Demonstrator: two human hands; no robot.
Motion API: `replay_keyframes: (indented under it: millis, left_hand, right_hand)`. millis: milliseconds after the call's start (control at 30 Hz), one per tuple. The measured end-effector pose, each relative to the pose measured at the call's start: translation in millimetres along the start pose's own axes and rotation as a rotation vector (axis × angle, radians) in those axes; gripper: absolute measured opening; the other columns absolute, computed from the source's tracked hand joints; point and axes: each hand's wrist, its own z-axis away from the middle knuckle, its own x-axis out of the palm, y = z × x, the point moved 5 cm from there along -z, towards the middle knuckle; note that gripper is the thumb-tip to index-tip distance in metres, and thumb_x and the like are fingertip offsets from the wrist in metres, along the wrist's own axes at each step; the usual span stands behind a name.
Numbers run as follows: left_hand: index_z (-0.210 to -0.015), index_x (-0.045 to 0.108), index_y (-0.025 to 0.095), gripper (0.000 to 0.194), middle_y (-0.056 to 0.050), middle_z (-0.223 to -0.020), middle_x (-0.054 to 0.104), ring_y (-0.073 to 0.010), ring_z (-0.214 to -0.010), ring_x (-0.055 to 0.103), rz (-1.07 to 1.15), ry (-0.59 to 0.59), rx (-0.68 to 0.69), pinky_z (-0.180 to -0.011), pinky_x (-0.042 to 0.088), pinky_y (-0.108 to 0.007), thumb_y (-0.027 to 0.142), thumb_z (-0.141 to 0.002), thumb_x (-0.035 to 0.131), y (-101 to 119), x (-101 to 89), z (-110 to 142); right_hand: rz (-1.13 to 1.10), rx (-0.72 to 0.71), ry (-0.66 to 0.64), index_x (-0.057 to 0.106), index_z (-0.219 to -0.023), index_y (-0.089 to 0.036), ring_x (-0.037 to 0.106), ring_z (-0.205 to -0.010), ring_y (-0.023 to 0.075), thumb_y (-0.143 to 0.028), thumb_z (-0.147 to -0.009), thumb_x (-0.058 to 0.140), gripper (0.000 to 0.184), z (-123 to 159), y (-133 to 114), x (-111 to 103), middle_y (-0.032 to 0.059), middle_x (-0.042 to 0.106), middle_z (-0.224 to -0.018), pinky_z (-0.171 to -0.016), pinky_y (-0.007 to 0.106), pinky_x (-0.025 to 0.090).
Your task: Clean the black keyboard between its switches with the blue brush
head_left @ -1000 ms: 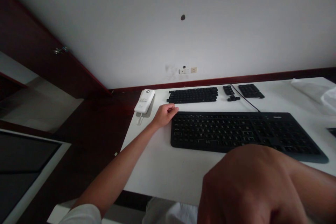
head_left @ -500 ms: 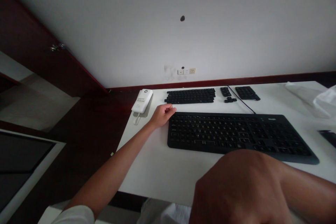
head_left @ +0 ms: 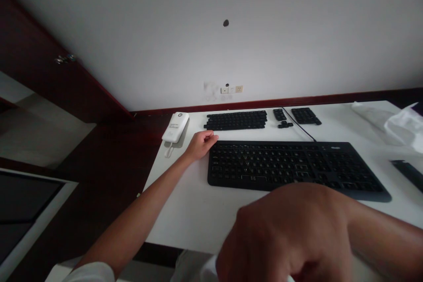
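My left hand [head_left: 200, 145] rests on the white table with its fingers curled into a loose fist. Its thumb lies at the top left corner of a black keyboard [head_left: 264, 165], and nothing shows in it. Close to the camera, my right hand [head_left: 291, 229] is raised in front of the keyboard's near edge, with fingers bent inward. A small pale bit of something shows below it at the frame's bottom edge; what it is I cannot make out. Behind the keyboard lie a large block of black keycaps [head_left: 236, 120] and smaller groups of keycaps [head_left: 304, 116].
A white power bank [head_left: 176, 127] with a short cable stands at the table's left corner. The keyboard cord [head_left: 299, 124] runs to the back edge. On the right are a crumpled white bag [head_left: 393, 125] and a dark strip-shaped object [head_left: 408, 172]. Wall sockets [head_left: 231, 90] sit behind.
My right hand has turned and shifted left and down, so its curled fingers now show. My left hand stays at the keyboard corner. The whole view has moved slightly.
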Motion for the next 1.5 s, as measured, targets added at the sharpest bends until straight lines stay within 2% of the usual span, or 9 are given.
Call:
replay_keyframes:
  millis: [67,133,167,233,300,400,500,1167,1500]
  left_hand:
    - [-0.064,0.037,0.018,0.046,0.005,-0.062,0.034,-0.0105,-0.06,0.032,0.004,0.0,-0.002,-0.059,0.026,-0.026,0.048,-0.094,0.055,-0.6,0.6,0.0]
    - [-0.064,0.038,0.018,0.046,0.005,-0.062,0.033,-0.0104,-0.06,0.032,0.014,0.004,-0.008,-0.058,0.026,-0.026,0.049,-0.094,0.055,-0.9,0.8,0.1]
    - [-0.065,0.039,0.018,0.046,0.005,-0.062,0.034,-0.0105,-0.06,0.033,0.023,0.004,-0.013,-0.058,0.026,-0.026,0.049,-0.094,0.055,-0.8,0.8,0.3]
    - [-0.066,0.04,0.018,0.045,0.005,-0.062,0.036,-0.0105,-0.06,0.036,0.04,0.0,-0.025,-0.058,0.027,-0.026,0.049,-0.094,0.055,-0.6,1.1,0.7]
    - [-0.066,0.04,0.018,0.045,0.005,-0.061,0.037,-0.0103,-0.06,0.036,0.038,-0.004,-0.041,-0.058,0.028,-0.026,0.049,-0.094,0.055,-1.0,1.4,0.8]
    - [-0.064,0.04,0.018,0.045,0.005,-0.059,0.038,-0.01,-0.058,0.036,0.016,0.004,-0.069,-0.056,0.027,-0.025,0.048,-0.093,0.056,-4.4,1.9,0.0]
    - [-0.063,0.04,0.018,0.044,0.005,-0.059,0.039,-0.0099,-0.057,0.036,0.024,0.007,-0.088,-0.055,0.026,-0.025,0.048,-0.091,0.057,-8.9,3.2,-1.4]
    - [-0.064,0.04,0.018,0.044,0.004,-0.058,0.04,-0.0102,-0.057,0.037,-0.001,0.0,-0.097,-0.055,0.025,-0.025,0.048,-0.091,0.056,-7.7,2.6,0.0]
    - [-0.064,0.04,0.018,0.044,0.005,-0.058,0.038,-0.0104,-0.058,0.037,0.003,0.008,-0.095,-0.055,0.026,-0.025,0.048,-0.091,0.057,-7.3,1.9,-0.5]
  right_hand:
    - [0.075,0.041,0.145,0.075,-0.079,-0.014,0.067,-0.086,0.0148,-0.048,-0.096,0.067,0.038,-0.8,3.6,-13.3,0.01,0.074,-0.095,-0.079,0.02,0.052]
    - [0.221,0.213,0.348,0.079,-0.099,-0.014,0.066,-0.087,0.0145,-0.033,-0.101,0.064,0.024,6.0,14.9,-33.9,0.0084,0.075,-0.096,-0.079,0.022,0.05]
    - [0.282,0.292,0.422,0.079,-0.104,-0.014,0.067,-0.084,0.0142,-0.028,-0.1,0.065,0.02,11.5,21.1,-43.8,0.0075,0.076,-0.097,-0.077,0.022,0.05]
    - [0.412,0.411,0.5,0.079,-0.1,-0.015,0.066,-0.074,0.0134,-0.026,-0.097,0.069,0.016,22.8,33.4,-60.5,0.0049,0.076,-0.089,-0.067,0.022,0.047]
    - [0.522,0.497,0.539,0.079,-0.094,-0.015,0.067,-0.072,0.0137,-0.022,-0.094,0.07,0.011,31.7,44.8,-72.7,0.0034,0.076,-0.084,-0.066,0.022,0.046]
    - [0.657,0.605,0.604,0.077,-0.089,-0.017,0.07,-0.072,0.0154,-0.016,-0.09,0.072,0.006,39.0,56.0,-82.8,0.0015,0.076,-0.079,-0.066,0.023,0.045]
    - [0.751,0.694,0.687,0.076,-0.089,-0.018,0.071,-0.071,0.0157,-0.009,-0.087,0.072,0.01,41.5,58.9,-87.0,0.0011,0.077,-0.079,-0.065,0.023,0.044]
    - [0.779,0.706,0.681,0.076,-0.093,-0.018,0.071,-0.071,0.0164,-0.008,-0.085,0.072,0.013,38.8,64.9,-85.5,0.0015,0.077,-0.08,-0.064,0.023,0.044]
    - [0.772,0.696,0.653,0.074,-0.09,-0.018,0.071,-0.071,0.0164,-0.013,-0.086,0.073,0.006,39.0,65.6,-85.5,0.0016,0.076,-0.078,-0.064,0.023,0.045]
